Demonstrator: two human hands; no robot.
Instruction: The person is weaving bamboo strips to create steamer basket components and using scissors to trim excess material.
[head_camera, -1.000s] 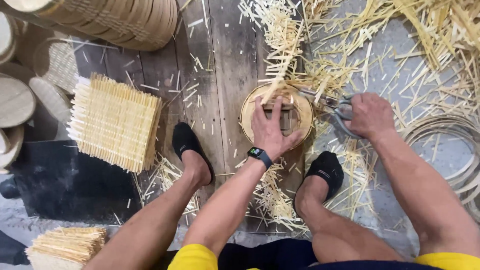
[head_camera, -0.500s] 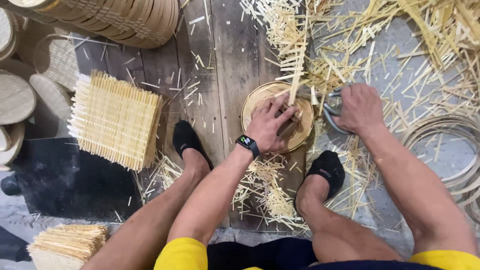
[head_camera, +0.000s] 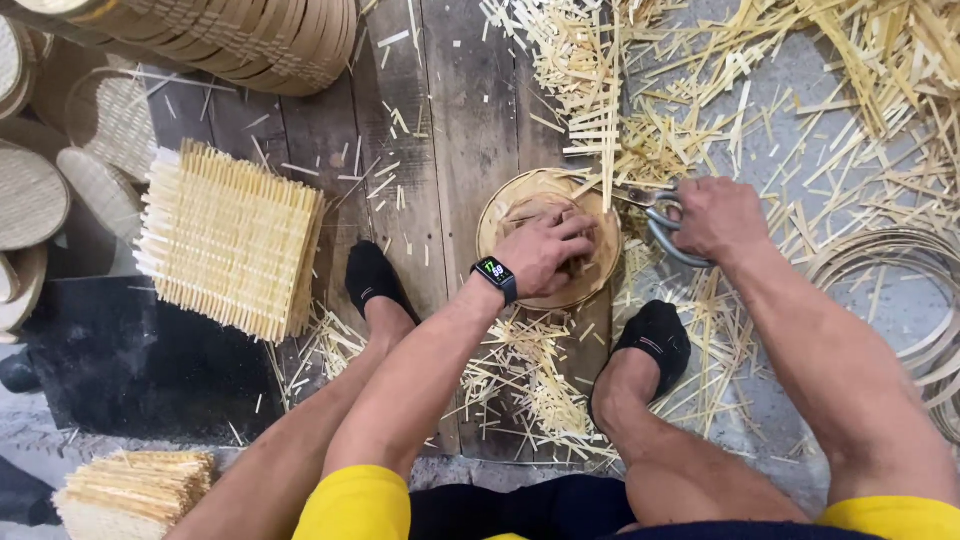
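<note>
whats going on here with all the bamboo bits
A seated person presses their left hand flat on a round woven bamboo piece on the wooden boards. Their right hand holds scissors at its edge, by strips sticking out. Cut slivers litter the floor; a stack of square woven mats sits to the left.

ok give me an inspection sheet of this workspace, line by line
surface: wooden planks, grey floor to the right
job's things: round woven disc under left hand; scissors in right hand, blades at the disc's edge
clutter: bamboo offcuts scattered all around, more between the feet
grip: left hand flat on the disc; right hand closed through the scissor handles
cables: nothing seen
surroundings: square woven mats stacked left, stacked hoops top left, loose rings right
</note>
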